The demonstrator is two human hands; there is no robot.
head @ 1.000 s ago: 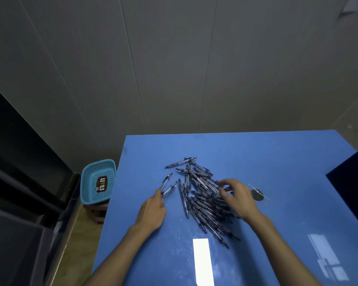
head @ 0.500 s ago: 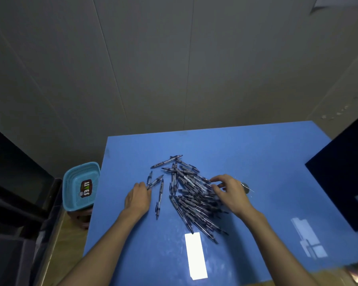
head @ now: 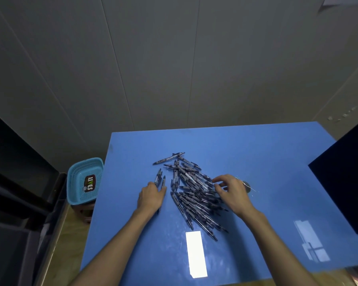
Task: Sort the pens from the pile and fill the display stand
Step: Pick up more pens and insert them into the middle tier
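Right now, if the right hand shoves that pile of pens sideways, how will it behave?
The pile of pens would probably scatter, not slide as one: the pens lie loose and crisscrossed. Being slim and round, strays may roll on the glossy blue table. Each looks light and stiff.

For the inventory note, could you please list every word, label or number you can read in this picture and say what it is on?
"LIVES": my best reading of the dark label on the light blue plastic basket left of the blue table; the letters are small and tilted.
Pens in the pile: any print on the barrels is too small and blurred to read.
Dark object at the right edge: no text readable.
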